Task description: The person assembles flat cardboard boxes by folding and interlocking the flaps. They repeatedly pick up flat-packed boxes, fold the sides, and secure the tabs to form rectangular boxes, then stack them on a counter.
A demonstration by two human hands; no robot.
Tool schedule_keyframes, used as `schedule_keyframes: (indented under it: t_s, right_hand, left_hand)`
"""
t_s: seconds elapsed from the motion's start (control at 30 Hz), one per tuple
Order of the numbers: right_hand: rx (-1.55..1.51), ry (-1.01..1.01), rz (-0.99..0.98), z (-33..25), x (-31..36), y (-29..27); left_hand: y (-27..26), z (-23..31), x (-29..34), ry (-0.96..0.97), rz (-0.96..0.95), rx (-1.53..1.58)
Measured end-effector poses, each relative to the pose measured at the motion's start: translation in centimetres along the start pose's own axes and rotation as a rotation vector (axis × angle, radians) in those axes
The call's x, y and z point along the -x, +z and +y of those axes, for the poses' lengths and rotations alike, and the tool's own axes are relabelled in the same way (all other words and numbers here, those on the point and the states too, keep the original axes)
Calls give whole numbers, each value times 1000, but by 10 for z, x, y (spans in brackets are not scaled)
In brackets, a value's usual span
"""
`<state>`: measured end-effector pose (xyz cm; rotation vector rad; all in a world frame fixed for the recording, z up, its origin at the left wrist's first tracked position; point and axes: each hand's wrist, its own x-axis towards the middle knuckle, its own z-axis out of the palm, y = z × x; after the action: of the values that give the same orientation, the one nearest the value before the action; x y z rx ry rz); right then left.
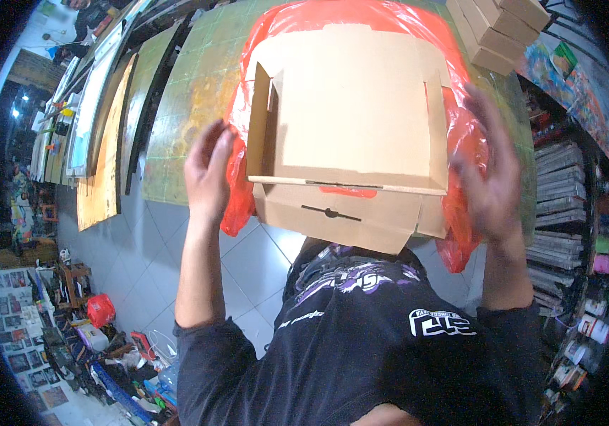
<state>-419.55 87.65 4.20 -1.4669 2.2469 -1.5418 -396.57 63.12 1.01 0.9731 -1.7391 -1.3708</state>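
A brown cardboard box (347, 99) lies partly folded in front of me, with its left, right and near walls standing up. Its front flap (297, 213), which has a slot cut in it, hangs over the table's near edge. Beneath the box spreads a red plastic bag (304, 15), showing on the far side and both sides. Beside the box's left wall is my left hand (208, 170), its thumb and fingers apart and nothing in it. On the other side my right hand (490, 167), slightly blurred, hovers over the red plastic, fingers spread and holding nothing.
The green worktable (201, 92) bears everything. Flat cardboard boxes (492, 32) are stacked at its far right. Long boards (105, 135) lean along the left. Shelves of grey stacked material (558, 184) and paint jars (592, 328) stand at right. Clutter (130, 362) covers the floor at lower left.
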Motion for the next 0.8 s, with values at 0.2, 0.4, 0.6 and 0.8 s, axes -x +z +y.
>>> schedule_keyframes:
  t_s: [0.2,0.4,0.6,0.8]
  right_hand:
    - [-166,343,54,48,-37,-18]
    - [228,514,-4,141,-126,-17]
    - [360,613,-173,137,-163,18]
    - [543,640,-47,39,-135,33]
  left_hand:
    - [-1,6,-71,15,-72,-64]
    - [5,-21,-210,-181,-280,-358]
    - [34,-20,-245,-129,-504,-626]
    - [13,-12,-203,11,-291,-515]
